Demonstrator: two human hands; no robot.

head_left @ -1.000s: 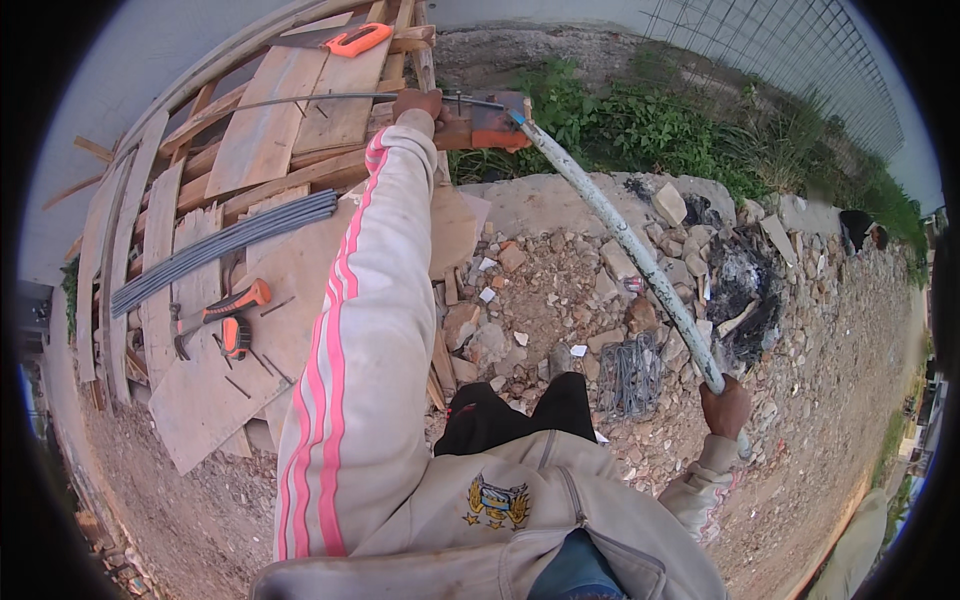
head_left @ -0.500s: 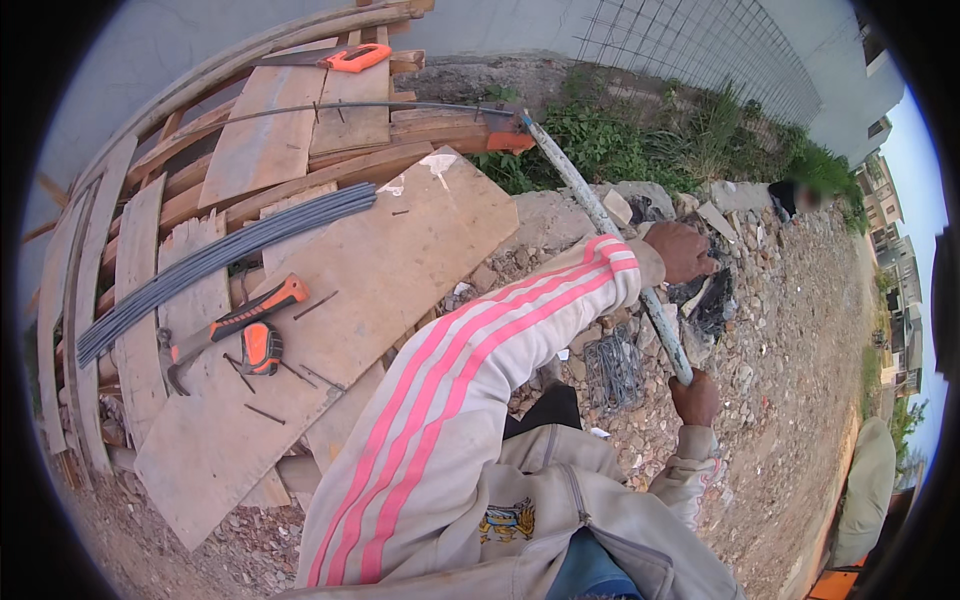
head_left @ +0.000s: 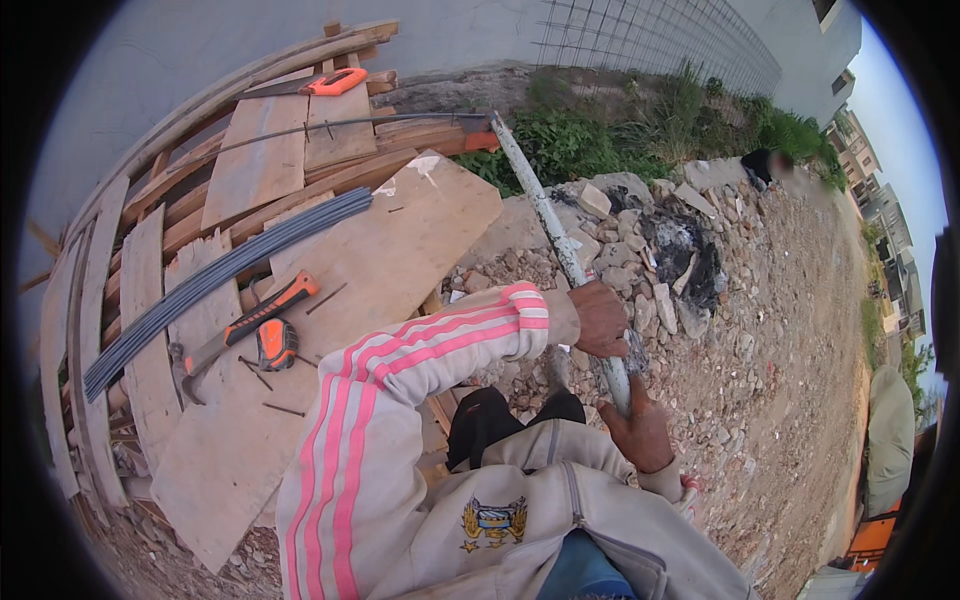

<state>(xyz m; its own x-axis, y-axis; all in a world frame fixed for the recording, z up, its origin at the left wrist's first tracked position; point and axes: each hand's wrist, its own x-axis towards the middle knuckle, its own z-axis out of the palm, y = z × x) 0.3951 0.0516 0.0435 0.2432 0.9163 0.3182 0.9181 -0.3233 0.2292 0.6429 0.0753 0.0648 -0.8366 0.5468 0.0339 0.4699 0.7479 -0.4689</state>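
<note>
A long metal pipe (head_left: 545,212) with worn pale paint slants from the planks toward me. My left hand (head_left: 600,318) is closed round its lower part. Close to the pipe's near end, my right hand (head_left: 640,432) grips it, thumb along the side and the other fingers mostly hidden. The far end of the pipe meets a thin steel rod (head_left: 400,119) lying across the planks between upright nails. Whether the rod goes inside the pipe, I cannot tell. An orange block-like piece (head_left: 481,138) is just beside that joint.
A plywood board (head_left: 400,235) on wooden planks carries a hammer (head_left: 250,325), a tape measure (head_left: 277,344), loose nails (head_left: 284,409) and a bundle of steel rods (head_left: 230,285). A handsaw (head_left: 335,82) lies farther back. Rubble (head_left: 630,250) covers the ground; wire mesh (head_left: 650,35) leans on the wall.
My left hand has come back toward me and now wraps the pipe, nearer my right hand. The pipe's near end and my right hand have moved toward my body.
</note>
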